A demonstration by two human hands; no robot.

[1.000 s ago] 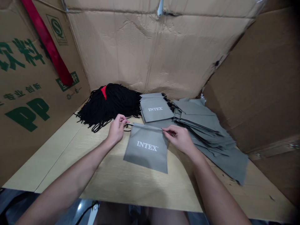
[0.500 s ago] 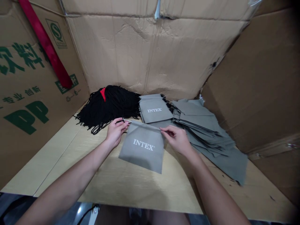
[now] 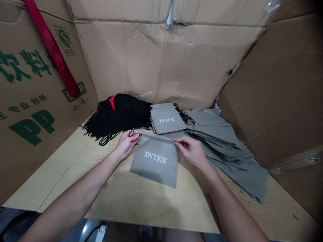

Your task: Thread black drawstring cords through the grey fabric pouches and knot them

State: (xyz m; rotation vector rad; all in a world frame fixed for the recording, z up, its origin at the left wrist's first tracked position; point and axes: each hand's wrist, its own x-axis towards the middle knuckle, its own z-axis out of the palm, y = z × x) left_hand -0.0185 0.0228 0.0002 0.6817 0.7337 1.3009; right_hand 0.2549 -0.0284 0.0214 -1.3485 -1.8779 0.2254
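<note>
A grey fabric pouch point(image 3: 154, 168) printed INTEX hangs between my hands over the table. My right hand point(image 3: 190, 149) pinches its upper right corner. At the upper left corner, my left hand point(image 3: 127, 144) is closed on a thin metal rod point(image 3: 137, 131) whose tip meets the pouch's top hem. A loop of black cord point(image 3: 130, 133) shows by the left fingers; how it joins the rod is too small to tell. Behind the left hand lies a large bundle of black cords point(image 3: 121, 114) with a red tie.
A stack of grey INTEX pouches point(image 3: 168, 117) with black cord ends lies at the back. Loose grey pouches point(image 3: 227, 144) spread along the right. Cardboard walls point(image 3: 151, 64) enclose the wooden table point(image 3: 111, 198) on three sides. A red ribbon point(image 3: 54, 50) hangs at the left.
The metal rod's tip has come slightly closer to the pouch's left corner, with the left hand nearer to it. The whole view has shifted a little; both hands keep their hold.
</note>
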